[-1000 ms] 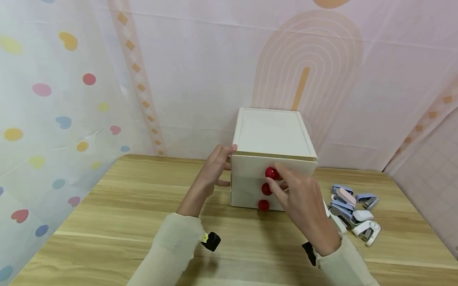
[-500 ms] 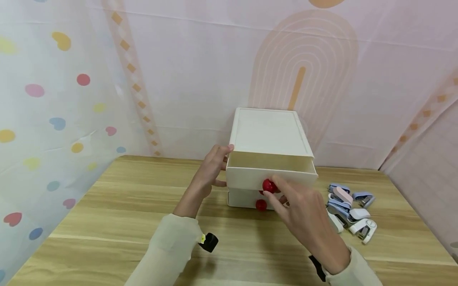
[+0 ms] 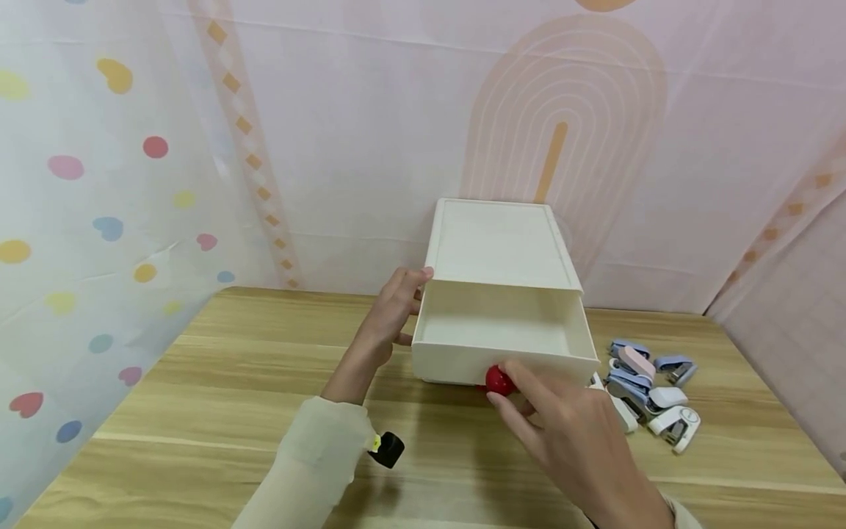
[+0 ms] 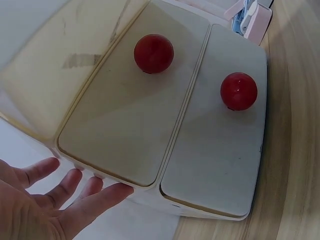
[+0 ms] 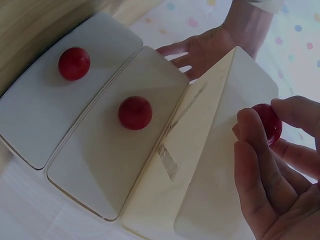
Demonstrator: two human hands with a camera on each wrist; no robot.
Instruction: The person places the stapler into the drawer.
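Fingers (image 5: 255, 150) of the right hand (image 3: 568, 441) pinch the red knob (image 3: 499, 380) of the top drawer (image 3: 502, 334), drawn far out over the tabletop (image 3: 198, 411). Only the wrist views show the two lower knobs. The left hand (image 3: 390, 316) lies flat, fingers released, on the cabinet (image 3: 499, 242) side. Staplers (image 3: 651, 393) crowd the right.

Wooden table (image 3: 198, 382); pink arch-print backdrop (image 3: 396, 110); heart-dotted curtain (image 3: 79, 220).
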